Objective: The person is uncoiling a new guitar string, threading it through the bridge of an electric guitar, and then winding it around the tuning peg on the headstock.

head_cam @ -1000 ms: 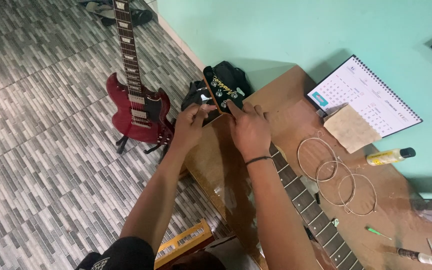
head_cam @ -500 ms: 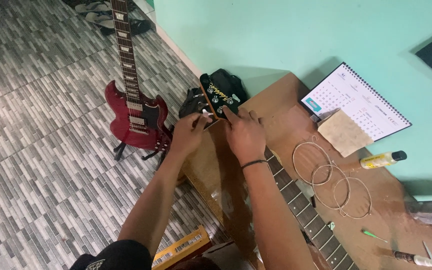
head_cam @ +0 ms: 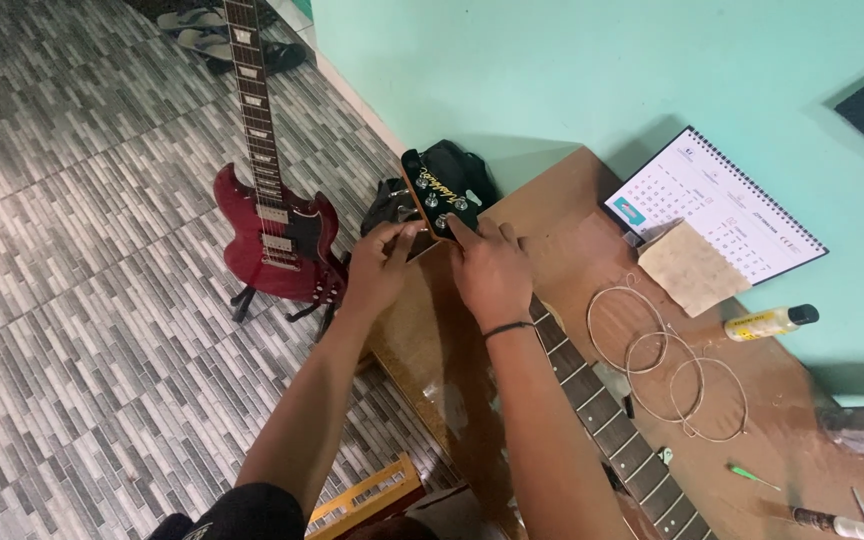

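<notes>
Your left hand point(head_cam: 384, 268) and right hand point(head_cam: 489, 270) have fingers pinched on the black headstock point(head_cam: 435, 195) at the worktop's point(head_cam: 572, 215) eleven-o'clock edge, no strings visible on the neck point(head_cam: 592, 395) yet, coiled strings point(head_cam: 667, 365) waiting at three o'clock.

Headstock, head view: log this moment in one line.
left hand: at headstock | right hand: on headstock tuners | guitar neck: on wooden table

My single head-worn camera looked steeply down from above, close over both forearms at centre frame, facing the wooden bench point(head_cam: 552, 250) along the teal wall point(head_cam: 592, 70) at upper right, tiled floor point(head_cam: 72, 300) filling the left.
</notes>
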